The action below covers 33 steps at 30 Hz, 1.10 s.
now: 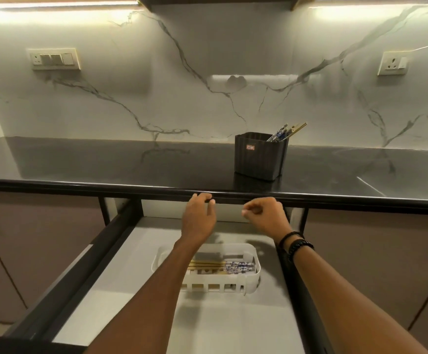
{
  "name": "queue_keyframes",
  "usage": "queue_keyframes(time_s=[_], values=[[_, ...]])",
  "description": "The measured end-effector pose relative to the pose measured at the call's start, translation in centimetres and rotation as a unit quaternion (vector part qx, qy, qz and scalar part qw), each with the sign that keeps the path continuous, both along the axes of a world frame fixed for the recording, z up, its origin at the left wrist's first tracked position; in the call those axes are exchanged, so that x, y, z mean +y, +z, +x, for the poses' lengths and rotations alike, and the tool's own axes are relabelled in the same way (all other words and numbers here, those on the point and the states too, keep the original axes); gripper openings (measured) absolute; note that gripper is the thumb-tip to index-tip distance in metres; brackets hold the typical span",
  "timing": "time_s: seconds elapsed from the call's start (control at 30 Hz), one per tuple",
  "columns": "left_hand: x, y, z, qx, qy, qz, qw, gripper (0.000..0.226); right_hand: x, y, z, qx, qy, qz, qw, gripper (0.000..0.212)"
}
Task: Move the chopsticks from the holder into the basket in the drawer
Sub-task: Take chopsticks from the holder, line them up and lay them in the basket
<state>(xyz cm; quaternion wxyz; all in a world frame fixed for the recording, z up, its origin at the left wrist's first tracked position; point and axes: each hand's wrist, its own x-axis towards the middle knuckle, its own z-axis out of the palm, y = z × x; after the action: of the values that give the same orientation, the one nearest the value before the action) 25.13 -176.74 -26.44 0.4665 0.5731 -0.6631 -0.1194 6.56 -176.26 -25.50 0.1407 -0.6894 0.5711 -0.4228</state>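
Note:
A dark ribbed holder (260, 155) stands on the black counter, with several chopsticks (286, 131) leaning out to the right. Below, an open drawer (233, 323) holds a white slotted basket (252, 277) with several chopsticks (223, 265) lying lengthwise in it. My left hand (200, 215) hovers over the drawer's back, fingers relaxed, fingertips by the counter's front edge, holding nothing. My right hand (265, 217) is beside it, fingers curled loosely, nothing visible in it. Both hands are below and in front of the holder. My left forearm hides the basket's left part.
The counter's rounded black edge (80, 186) overhangs the drawer. Dark drawer rails (75, 272) run along both sides. Closed cabinet fronts (29, 251) flank the drawer. Wall sockets (53, 58) sit on the marble backsplash.

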Motion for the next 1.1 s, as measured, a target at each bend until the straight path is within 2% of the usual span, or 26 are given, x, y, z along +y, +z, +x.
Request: queue_keyframes(time_s=[0.07,0.13,0.33,0.47,0.6,0.73,0.93,1.1], values=[[-0.1,0.4,-0.5,-0.038,-0.013,-0.066,0.997,0.03,-0.1,1.3,-0.5,-0.087,-0.042,-0.028,0.995,0.014],[-0.6,0.7,-0.8,-0.066,-0.024,-0.087,0.994,0.032,-0.4,2.6,-1.2,-0.148,-0.065,-0.031,0.986,0.02],[-3.8,3.2,-1.5,-0.177,-0.052,0.006,0.983,0.047,-2.4,7.5,-4.0,-0.195,-0.1,-0.051,0.974,0.041],[-5.0,5.2,-2.4,-0.278,-0.045,0.096,0.955,0.031,-4.3,10.5,-5.4,-0.208,-0.14,-0.083,0.965,0.047],[-5.7,6.3,-3.2,-0.354,-0.008,0.084,0.932,0.026,-6.6,12.2,-6.9,-0.229,-0.135,-0.068,0.961,0.057],[-6.3,6.6,-3.1,-0.365,-0.01,0.088,0.927,0.026,-8.2,12.8,-7.4,-0.228,-0.128,-0.062,0.963,0.058],[-6.7,7.1,-3.0,-0.361,-0.026,0.094,0.927,0.027,-9.4,13.1,-7.5,-0.189,-0.079,-0.084,0.975,0.036],[-6.7,6.9,-3.1,-0.354,-0.029,0.099,0.929,0.028,-9.6,13.6,-7.8,-0.161,-0.08,-0.099,0.979,0.03]])
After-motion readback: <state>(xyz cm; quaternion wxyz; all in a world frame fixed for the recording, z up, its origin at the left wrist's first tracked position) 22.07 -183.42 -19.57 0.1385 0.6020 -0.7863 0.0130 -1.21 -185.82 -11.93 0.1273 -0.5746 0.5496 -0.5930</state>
